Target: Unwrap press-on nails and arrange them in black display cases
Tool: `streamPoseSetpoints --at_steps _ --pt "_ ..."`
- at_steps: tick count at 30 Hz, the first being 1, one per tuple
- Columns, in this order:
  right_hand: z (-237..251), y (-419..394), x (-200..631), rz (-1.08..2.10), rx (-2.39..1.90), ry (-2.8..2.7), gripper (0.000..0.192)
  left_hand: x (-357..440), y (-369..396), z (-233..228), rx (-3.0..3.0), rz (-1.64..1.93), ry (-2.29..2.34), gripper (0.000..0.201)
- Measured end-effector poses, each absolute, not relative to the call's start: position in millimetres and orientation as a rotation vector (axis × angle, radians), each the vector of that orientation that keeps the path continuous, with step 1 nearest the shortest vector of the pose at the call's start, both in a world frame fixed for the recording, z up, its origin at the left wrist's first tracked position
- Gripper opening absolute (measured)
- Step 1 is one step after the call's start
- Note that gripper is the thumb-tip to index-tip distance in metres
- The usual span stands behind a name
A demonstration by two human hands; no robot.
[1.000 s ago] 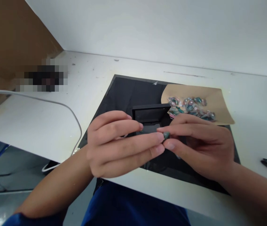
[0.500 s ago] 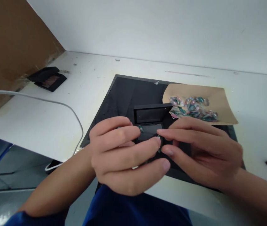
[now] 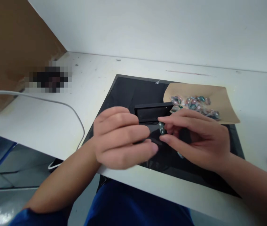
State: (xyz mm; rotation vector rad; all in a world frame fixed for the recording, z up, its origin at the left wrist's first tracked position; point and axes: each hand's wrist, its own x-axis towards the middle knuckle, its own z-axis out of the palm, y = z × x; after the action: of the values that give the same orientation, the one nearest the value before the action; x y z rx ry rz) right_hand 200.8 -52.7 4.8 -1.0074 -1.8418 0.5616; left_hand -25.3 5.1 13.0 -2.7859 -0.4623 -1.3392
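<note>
Green piece (image 3: 162, 128): one, pinched between right fingers (image 3: 174, 120), at the tips. One black case (image 3: 154, 114) just beyond. Curled left fingers (image 3: 124, 135), grip unclear.

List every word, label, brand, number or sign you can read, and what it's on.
None can be read.
Black box, brown paper, black mat: no lettering seen.
Green piece in the right hand: too small to tell.
Dark object at the left: pixelated, cannot tell.

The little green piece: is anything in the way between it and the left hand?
Nothing visible: the right hand pinches the green piece, and only a gap separates that piece from the left hand.
</note>
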Motion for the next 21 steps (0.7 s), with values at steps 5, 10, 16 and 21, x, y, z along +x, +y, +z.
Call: streamPoseSetpoints --at_steps 5,10,16,21 --pt "-10.8 -43.7 211.8 0.432 -1.116 -2.119 0.028 -29.1 22.7 8.1 -2.832 -1.338 -0.28 0.02" --pt "-19.3 -42.2 210.0 0.336 -1.281 -2.41 0.029 -33.5 21.6 20.0 -3.253 -0.45 -0.939 0.027" --pt "-22.0 -38.9 205.6 0.446 -1.408 -2.457 0.032 -30.1 24.0 17.2 -3.208 -0.135 -1.122 0.019" --pt "-24.0 -37.6 205.7 0.487 -1.412 -2.414 0.035 -33.8 27.8 14.3 -3.245 -0.071 -1.119 0.019"
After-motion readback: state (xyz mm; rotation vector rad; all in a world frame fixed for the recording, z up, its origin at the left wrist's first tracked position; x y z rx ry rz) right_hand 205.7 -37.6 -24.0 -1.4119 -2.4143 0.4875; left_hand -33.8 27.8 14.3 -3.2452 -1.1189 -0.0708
